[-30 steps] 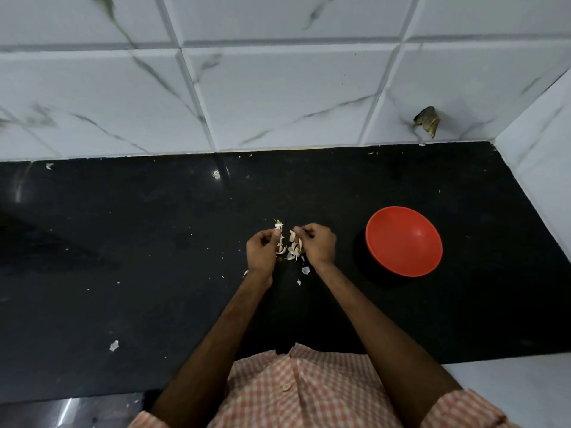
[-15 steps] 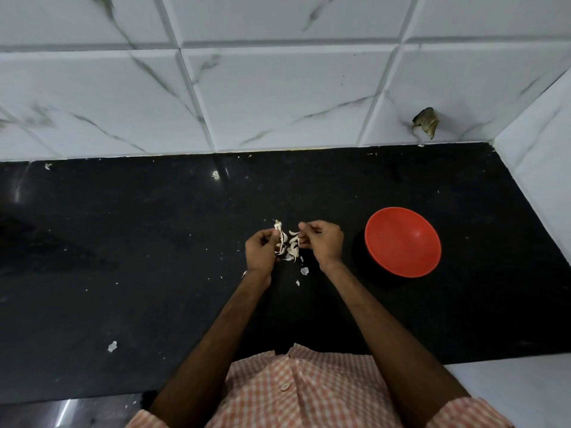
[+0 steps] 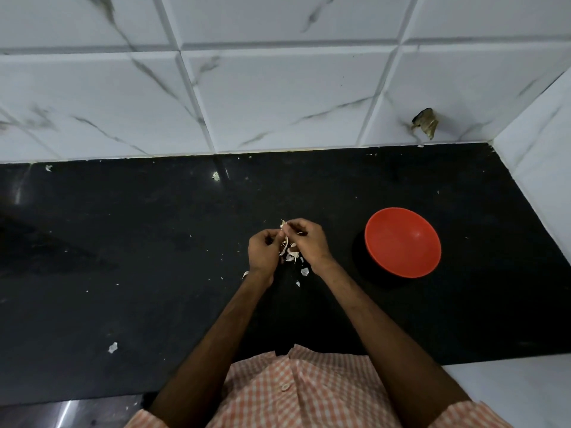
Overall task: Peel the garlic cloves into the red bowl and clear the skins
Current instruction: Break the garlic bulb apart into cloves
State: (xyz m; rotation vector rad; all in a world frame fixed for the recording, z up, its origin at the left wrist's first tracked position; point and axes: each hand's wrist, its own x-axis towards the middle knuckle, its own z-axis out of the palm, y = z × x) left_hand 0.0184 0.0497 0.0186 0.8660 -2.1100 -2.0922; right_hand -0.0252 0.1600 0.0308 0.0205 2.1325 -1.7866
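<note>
My left hand (image 3: 264,251) and my right hand (image 3: 306,242) meet over the black counter (image 3: 154,257), fingers curled together around a garlic clove (image 3: 283,225) whose papery tip sticks up between the fingertips. Under and between the hands lies a small heap of garlic skins (image 3: 289,256). The red bowl (image 3: 403,241) stands to the right of my right hand, about a hand's width away, and looks empty inside.
Loose skin flakes (image 3: 305,271) lie just below the hands, one more flake (image 3: 112,347) far down on the left. White marble tiles (image 3: 278,97) back the counter and a white side wall (image 3: 543,168) bounds it on the right.
My right hand has moved left and up again, closing against my left hand at the clove's tip after pulling slightly apart half a second ago. The bowl has stayed put.
</note>
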